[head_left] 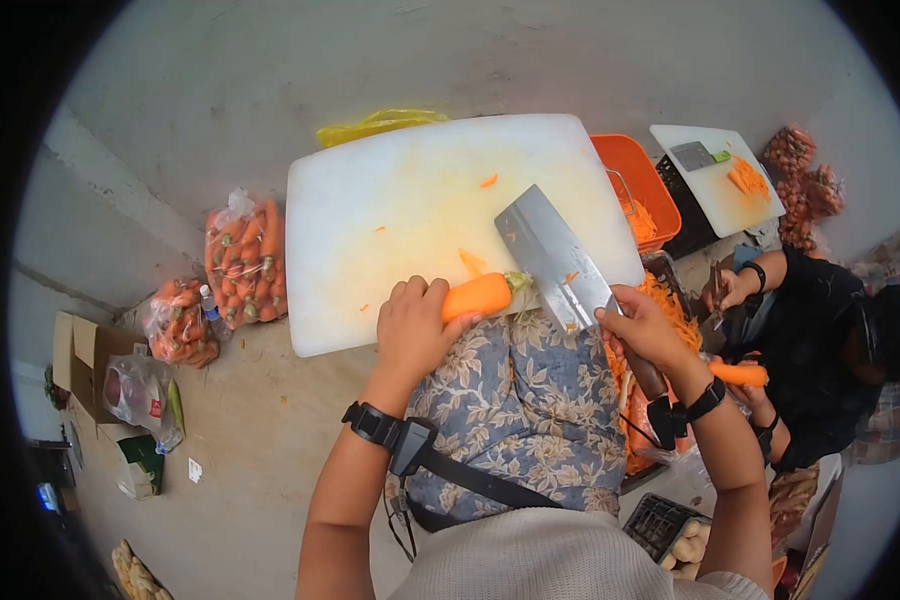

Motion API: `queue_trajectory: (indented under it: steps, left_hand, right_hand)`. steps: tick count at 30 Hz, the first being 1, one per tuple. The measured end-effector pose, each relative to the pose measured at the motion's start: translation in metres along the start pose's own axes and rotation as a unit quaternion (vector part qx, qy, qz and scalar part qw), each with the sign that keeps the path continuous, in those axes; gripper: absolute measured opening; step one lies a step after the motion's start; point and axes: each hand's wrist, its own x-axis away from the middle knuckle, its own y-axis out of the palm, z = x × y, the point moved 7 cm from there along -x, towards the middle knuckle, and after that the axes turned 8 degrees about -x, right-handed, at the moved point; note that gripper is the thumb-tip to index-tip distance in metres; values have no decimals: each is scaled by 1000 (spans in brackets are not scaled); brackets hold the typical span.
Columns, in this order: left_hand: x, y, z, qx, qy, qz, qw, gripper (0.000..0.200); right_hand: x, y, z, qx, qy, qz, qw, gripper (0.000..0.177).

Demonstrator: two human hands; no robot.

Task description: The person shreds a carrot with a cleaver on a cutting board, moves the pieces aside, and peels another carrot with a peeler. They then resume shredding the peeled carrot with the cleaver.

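Note:
Near the front edge of a large white cutting board (400, 200), my left hand (414, 325) is wrapped around a thick orange carrot (476, 297). The carrot's leafy stem end points right, toward the blade. My right hand (642, 325) grips the handle of a broad cleaver (560, 255). Its blade lies slanted over the board's right part, just beside the stem end, with orange bits stuck to it. A few carrot scraps (489, 181) are scattered on the board.
Bags of carrots (245, 262) stand left of the board. An orange bin (642, 185) and a crate of shredded carrot (660, 300) are at the right. A co-worker (820, 340) sits there holding another carrot (738, 374), near a second board (705, 195) with a cleaver on it.

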Motion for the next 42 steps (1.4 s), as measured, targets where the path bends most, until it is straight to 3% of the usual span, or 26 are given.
queue_trajectory:
  steps: [1, 2, 3, 4, 6, 16, 20, 26, 28, 33, 35, 37, 42]
  left_hand:
    - [-5, 1, 3, 8, -8, 5, 1000, 52]
    - [-11, 3, 6, 4, -35, 6, 999, 50]
    - [-14, 7, 8, 0, -62, 4, 998, 47]
    - [-18, 11, 11, 10, -69, 8, 998, 47]
    - [-24, 15, 20, 0, -52, 34, 998, 45]
    - [-25, 18, 27, 9, -61, 42, 997, 43]
    - [-25, 18, 26, -9, -69, 51, 996, 44]
    - [-26, 18, 26, -5, -67, 51, 996, 44]
    - [-26, 18, 25, -3, -78, 52, 996, 43]
    - [-25, 18, 23, -8, -79, 49, 996, 42]
    - [-25, 17, 21, -4, -76, 69, 995, 42]
    - [-23, 17, 23, 0, -67, 82, 994, 42]
    - [-27, 21, 22, -13, -77, 55, 995, 42]
  right_hand:
    - [9, 4, -15, 91, -22, 59, 994, 24]
    - [18, 11, -42, 227, -142, 92, 959, 23]
    - [29, 23, -66, 354, -258, 117, 891, 23]
    - [30, 30, -72, 365, -257, 113, 887, 23]
    - [44, 45, -98, 435, -379, 181, 797, 21]
    - [25, 73, -86, 455, -272, 140, 836, 16]
    - [15, 73, -74, 504, -278, 135, 807, 17]
    - [8, 66, -71, 460, -215, 120, 853, 18]
    - [4, 65, -70, 483, -138, 112, 857, 19]
    - [4, 63, -75, 480, -210, 120, 843, 16]
    - [15, 61, -89, 452, -214, 174, 848, 14]
    - [30, 60, -110, 424, -320, 212, 820, 13]
    - [48, 57, -122, 304, -351, 259, 847, 12]
